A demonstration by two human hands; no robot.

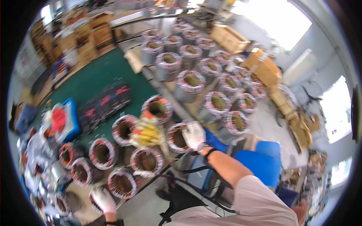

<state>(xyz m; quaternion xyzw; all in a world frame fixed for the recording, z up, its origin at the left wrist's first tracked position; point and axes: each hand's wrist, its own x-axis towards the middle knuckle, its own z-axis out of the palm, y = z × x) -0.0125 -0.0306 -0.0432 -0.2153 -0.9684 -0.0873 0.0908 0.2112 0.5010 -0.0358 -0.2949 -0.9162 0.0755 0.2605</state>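
Observation:
My left hand (104, 200), in a white glove, grips the rim of a motor stator (93, 202) at the near left edge of the table. My right hand (194, 136), also gloved in white, is closed on the near side of another stator (174, 138) at the table's right edge. Both stators are hollow cylinders ringed by wrapped copper windings. Motion blur softens the fingertips. Between my hands stand several similar stators, one (147, 161) with pale leads hanging over its side. A yellow-and-white glove or cloth bundle (149, 132) lies across the stators beside my right hand.
More stators (190, 81) stand in rows beyond the table's rail. A dark tray with red pieces (105, 105) lies on the green tabletop (94, 73). Plastic bags (39, 150) crowd the left edge. A blue chair (260, 158) stands at my right. Wooden crates (230, 38) are farther back.

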